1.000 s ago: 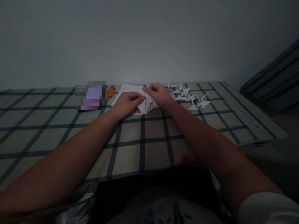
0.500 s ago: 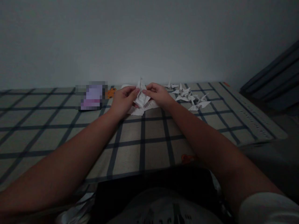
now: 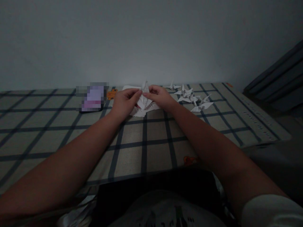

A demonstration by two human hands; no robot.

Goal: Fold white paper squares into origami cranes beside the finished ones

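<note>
Between my hands stands a partly folded piece of white paper (image 3: 145, 100), its narrow tip pointing up and its lower part spread in a diamond. My left hand (image 3: 126, 100) pinches its left side between thumb and fingers. On the right side, my right hand (image 3: 159, 95) is closed on the same paper, thumb against its front. Beneath lie white paper sheets (image 3: 139, 113) with a torn-looking edge, partly covered by the hands. Several folded paper cranes (image 3: 186, 94) rest to the right of my right hand.
A phone (image 3: 94, 99) with a lit, blurred screen lies to the left. The checked cloth (image 3: 155, 154) covers the table, with a plain wall (image 3: 151, 41) behind it. Dark striped fabric (image 3: 279, 74) hangs at the far right.
The folded paper has turned and flattened, so its diamond face now shows instead of an open crease. My fingers have shifted slightly on it; the cranes and phone have stayed put.
</note>
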